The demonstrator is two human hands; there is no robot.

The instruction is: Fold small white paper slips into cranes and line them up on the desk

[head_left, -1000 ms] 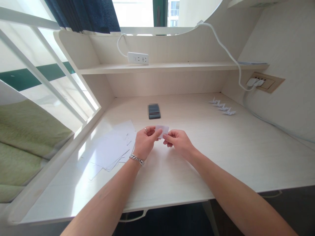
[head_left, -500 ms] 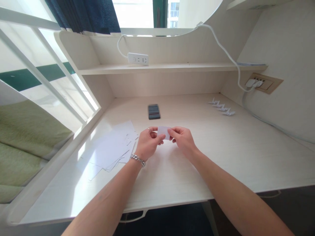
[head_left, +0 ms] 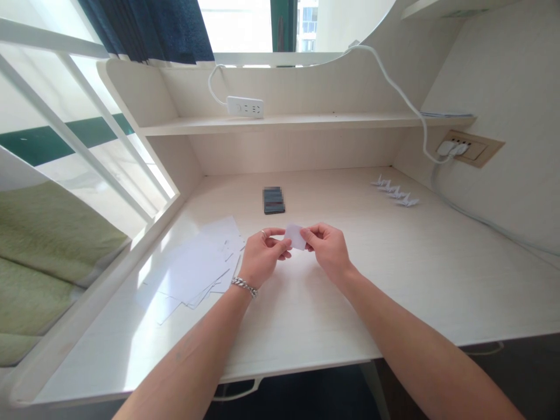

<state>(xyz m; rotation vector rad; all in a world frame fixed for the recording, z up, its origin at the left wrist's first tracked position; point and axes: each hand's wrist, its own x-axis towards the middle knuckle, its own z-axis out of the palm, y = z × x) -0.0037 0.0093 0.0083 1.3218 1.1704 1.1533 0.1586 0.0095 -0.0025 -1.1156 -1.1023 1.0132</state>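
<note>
Small white folded paper piece [head_left: 296,237]: pinched between fingertips of left hand [head_left: 261,258] and right hand [head_left: 329,251], above mid-tabletop. Loose white paper sheets [head_left: 199,268]: toward left edge.

— Held what, just above the pale wooden desk [head_left: 394,274]?
— Pinched a small white folded paper slip [head_left: 296,237] between left hand [head_left: 261,259] and right hand [head_left: 329,249], fingertips on opposite edges.
— And nearby?
— Fanned out just left of the left hand, loose white paper sheets [head_left: 196,268]. Laid flat beyond, a dark rectangular phone [head_left: 273,200]. Lined up far right, small white folded paper figures [head_left: 396,191].
</note>
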